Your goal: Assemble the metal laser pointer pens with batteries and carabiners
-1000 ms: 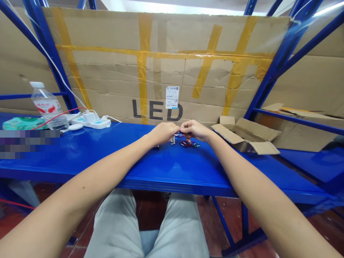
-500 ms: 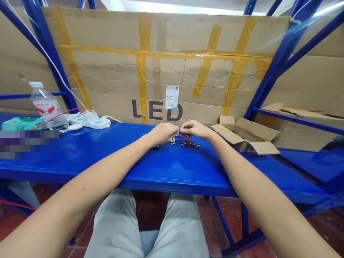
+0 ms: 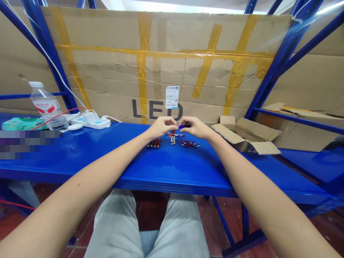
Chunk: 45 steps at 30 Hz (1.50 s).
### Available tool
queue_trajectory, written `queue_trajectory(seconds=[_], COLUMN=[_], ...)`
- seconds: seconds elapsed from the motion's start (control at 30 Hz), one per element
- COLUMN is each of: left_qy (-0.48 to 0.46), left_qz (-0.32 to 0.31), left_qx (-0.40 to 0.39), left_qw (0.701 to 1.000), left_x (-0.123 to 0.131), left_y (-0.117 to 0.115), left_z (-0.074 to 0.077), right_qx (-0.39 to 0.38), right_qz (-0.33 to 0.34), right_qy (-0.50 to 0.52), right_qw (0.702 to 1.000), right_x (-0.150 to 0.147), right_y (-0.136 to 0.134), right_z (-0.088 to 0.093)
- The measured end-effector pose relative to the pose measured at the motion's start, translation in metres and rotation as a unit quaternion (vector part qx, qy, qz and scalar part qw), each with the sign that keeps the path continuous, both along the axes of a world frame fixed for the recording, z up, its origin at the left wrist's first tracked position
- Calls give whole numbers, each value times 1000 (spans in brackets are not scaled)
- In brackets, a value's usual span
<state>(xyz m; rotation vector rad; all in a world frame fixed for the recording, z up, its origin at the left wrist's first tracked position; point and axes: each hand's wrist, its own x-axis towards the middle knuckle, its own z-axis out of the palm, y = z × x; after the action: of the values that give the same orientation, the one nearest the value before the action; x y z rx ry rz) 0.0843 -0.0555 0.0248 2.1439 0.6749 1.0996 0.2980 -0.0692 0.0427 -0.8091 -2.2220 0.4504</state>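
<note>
On the blue steel shelf, both hands point(image 3: 179, 127) sit close together at the middle of the board, the left hand point(image 3: 162, 127) and right hand point(image 3: 197, 128) almost meeting. A small purple piece point(image 3: 182, 126) sticks out from the right fingertips point(image 3: 186, 124), pinched narrow; the left fingertips point(image 3: 176, 127) are at its near end, but whether they grip it can't be told, since the fingers block it. Just under the hands at 6 o'clock, a small red ring point(image 3: 174, 135) and a short stack of silver beads point(image 3: 173, 140) stand on the board. At 5 o'clock lie colored carabiners point(image 3: 189, 144), tangled and hard to count. At 8 o'clock, a row of small dark-and-red rods point(image 3: 154, 143) lies side by side. A pixelated patch point(image 3: 27, 144) hides the shelf's left end. Further out at 9 o'clock: power strip point(image 3: 94, 123), white cable point(image 3: 52, 64), plastic water bottle point(image 3: 46, 105), green tissue pack point(image 3: 23, 123). At 3 o'clock an open cardboard box point(image 3: 248, 138) sits on the shelf. Behind, at 12 o'clock, a taped cardboard sheet point(image 3: 156, 71) printed "LED" leans against the blue rack point(image 3: 285, 61). Grey trousers point(image 3: 118, 225) show below the shelf, over a red-brown floor point(image 3: 150, 211).
</note>
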Motion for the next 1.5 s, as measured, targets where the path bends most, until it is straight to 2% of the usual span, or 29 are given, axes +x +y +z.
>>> queue_trajectory(seconds=[0.13, 0.27, 0.47, 0.7, 0.8, 0.9, 1.07, 1.23, 1.5], left_qy=[-64, -85, -65, 11, 50, 95, 166, 203, 213], left_qz=[-25, -36, -27, 62, 104, 124, 144, 160, 147], left_qx=[-68, -81, -20, 62, 167, 276, 390, 445, 462], left_qw=[995, 992, 997, 996, 979, 948, 894, 857, 848], left_x=[1, 1, -1, 3, 4, 3, 0, -1, -1], left_y=[1, 0, -5, -14, -14, -11, -5, -3, -2], left_z=[-1, 0, 5, 6, 5, 4, 1, 0, -2], right_qx=[-12, -23, -46, -57, -90, -127, -148, -164, -172], right_qz=[14, 22, 12, -8, -13, -23, -19, -2, 15], right_qy=[37, 52, 49, 24, 26, 22, -7, -22, -59], right_qw=[999, 998, 998, 998, 996, 991, 989, 986, 983], right_x=[-5, -9, -12, -10, -8, -7, -4, -5, -4], right_y=[-3, -7, -14, -14, -13, -12, -12, -15, -15], right_z=[1, 2, 5, 4, 2, 1, 0, 1, 3])
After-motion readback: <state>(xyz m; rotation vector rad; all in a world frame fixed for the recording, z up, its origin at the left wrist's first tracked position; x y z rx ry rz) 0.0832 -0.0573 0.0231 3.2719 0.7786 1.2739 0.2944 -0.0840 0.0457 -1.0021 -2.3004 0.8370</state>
